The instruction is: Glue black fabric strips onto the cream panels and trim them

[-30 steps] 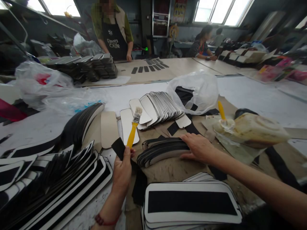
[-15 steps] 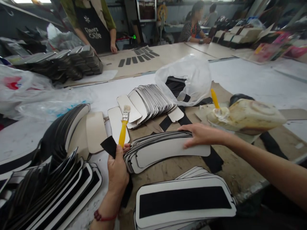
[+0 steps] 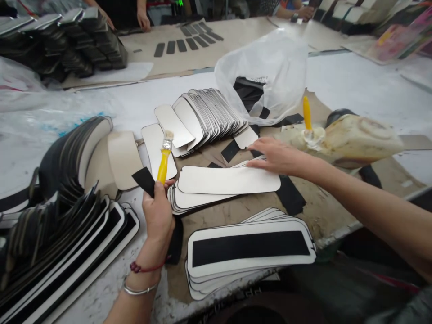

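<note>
My left hand (image 3: pixel 158 211) is closed around a yellow-handled paintbrush (image 3: pixel 164 162), bristles up, with a small black strip (image 3: pixel 144 181) also held in it. Its fingertips reach the left end of a stack of white panels with dark edges (image 3: pixel 202 198), lying fanned out on brown sheeting. The top white panel (image 3: pixel 229 179) sits shifted towards the right. My right hand (image 3: pixel 275 155) is at that panel's far edge, thumb and fingers apart, partly over it. Nearer me lies another stack, whose top panel (image 3: pixel 199 272) carries a black strip (image 3: pixel 249 248).
A fanned row of white panels (image 3: pixel 202 119) stands beyond, beside a plastic bag (image 3: pixel 286 67) with black pieces. At right lies a cut plastic jug (image 3: pixel 364 139) with a yellow-handled brush (image 3: pixel 307 112) at its mouth. Dark-edged panels (image 3: pixel 67 270) crowd the left. A co-worker's hand (image 3: pixel 143 20) is across the table.
The held-up stack has been laid down flatter, its panels spread apart. My right hand has loosened from its end and moved to the far edge. The view has tilted down.
</note>
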`<state>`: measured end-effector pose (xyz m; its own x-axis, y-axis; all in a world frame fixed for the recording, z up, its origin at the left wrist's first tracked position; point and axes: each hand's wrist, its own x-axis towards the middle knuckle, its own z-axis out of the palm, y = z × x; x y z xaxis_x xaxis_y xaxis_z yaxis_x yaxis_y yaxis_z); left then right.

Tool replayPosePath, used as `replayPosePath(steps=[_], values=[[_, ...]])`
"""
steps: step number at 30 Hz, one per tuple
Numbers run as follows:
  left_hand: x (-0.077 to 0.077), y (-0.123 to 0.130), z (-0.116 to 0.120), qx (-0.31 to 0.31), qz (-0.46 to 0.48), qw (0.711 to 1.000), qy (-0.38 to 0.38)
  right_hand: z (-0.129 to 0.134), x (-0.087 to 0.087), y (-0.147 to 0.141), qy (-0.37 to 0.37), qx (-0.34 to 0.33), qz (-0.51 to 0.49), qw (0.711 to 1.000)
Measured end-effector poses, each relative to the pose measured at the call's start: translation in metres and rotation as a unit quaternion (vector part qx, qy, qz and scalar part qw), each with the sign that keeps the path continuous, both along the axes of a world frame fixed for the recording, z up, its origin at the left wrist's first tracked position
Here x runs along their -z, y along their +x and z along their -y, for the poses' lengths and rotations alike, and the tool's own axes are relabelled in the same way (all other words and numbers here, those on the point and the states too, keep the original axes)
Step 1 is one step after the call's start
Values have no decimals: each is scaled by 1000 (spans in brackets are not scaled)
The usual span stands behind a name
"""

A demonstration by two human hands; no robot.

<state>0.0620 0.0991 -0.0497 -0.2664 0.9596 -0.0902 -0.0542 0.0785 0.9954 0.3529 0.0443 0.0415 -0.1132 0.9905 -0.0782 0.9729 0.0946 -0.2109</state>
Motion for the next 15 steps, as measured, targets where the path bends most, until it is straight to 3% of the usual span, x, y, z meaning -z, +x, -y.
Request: replayPosePath(steps=[2, 4, 5, 8, 11, 15], values=[[-1, -6, 4, -9, -2, 1000, 18, 30, -14, -15, 70, 36, -9, 997], [-6, -14, 12, -24, -23, 998, 45, 62, -15, -32, 25, -16, -60, 998], [-9, -19, 18, -32, -41, 997, 61, 77, -10, -40, -19, -61, -82, 995], [-24, -31, 41, -52, -82, 990, 106, 107, 20, -56, -79, -106, -60, 989], [-39, -42, 66, -64, -66, 987, 136, 111, 45, -64, -118, -114, -26, 986], [-48, -55, 95, -60, -48, 990, 121, 97, 42, -69, -159, -113, -3, 981]])
